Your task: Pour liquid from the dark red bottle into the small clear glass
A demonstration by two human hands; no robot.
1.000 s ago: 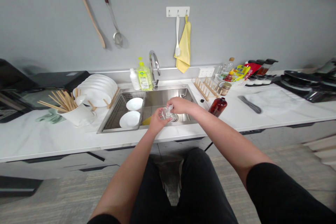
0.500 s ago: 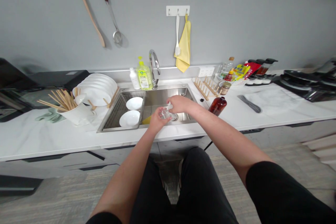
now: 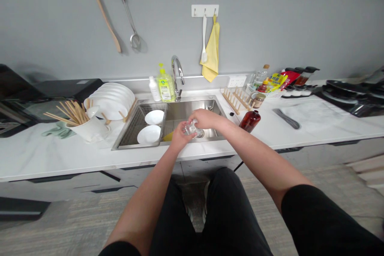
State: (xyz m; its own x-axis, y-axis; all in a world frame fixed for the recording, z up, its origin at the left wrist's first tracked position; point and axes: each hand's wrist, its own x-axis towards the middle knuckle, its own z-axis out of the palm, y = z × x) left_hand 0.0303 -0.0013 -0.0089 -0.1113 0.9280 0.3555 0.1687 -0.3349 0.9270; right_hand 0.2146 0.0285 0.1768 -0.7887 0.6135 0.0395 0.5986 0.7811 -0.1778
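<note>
Over the sink [image 3: 177, 106] I hold a small clear cup [image 3: 191, 129], see-through like glass or plastic. My left hand [image 3: 180, 135] wraps round its left and near side with the fingers curled. From above and the right, my right hand [image 3: 203, 119] grips its upper part, the fingers bent down over it. The fingers hide much of the cup, and I cannot tell whether anything else is in my right hand. Below the cup is the sink drain [image 3: 199, 133]. Something yellow [image 3: 168, 137] lies in the basin beside my left hand.
Two white bowls [image 3: 149, 134] sit in the sink's wire rack [image 3: 129, 130]. Behind rise the faucet [image 3: 177, 76] and a green soap bottle [image 3: 166, 87]. A red-brown bottle [image 3: 250, 121] stands right of my forearm, near a wooden rack [image 3: 237, 100]. White plates [image 3: 112, 98] and a chopstick holder [image 3: 88, 129] stand left.
Both hands stay on the cup at nearly the same spot over the sink. My right fingers have shifted slightly on it, and the view has moved a little.
</note>
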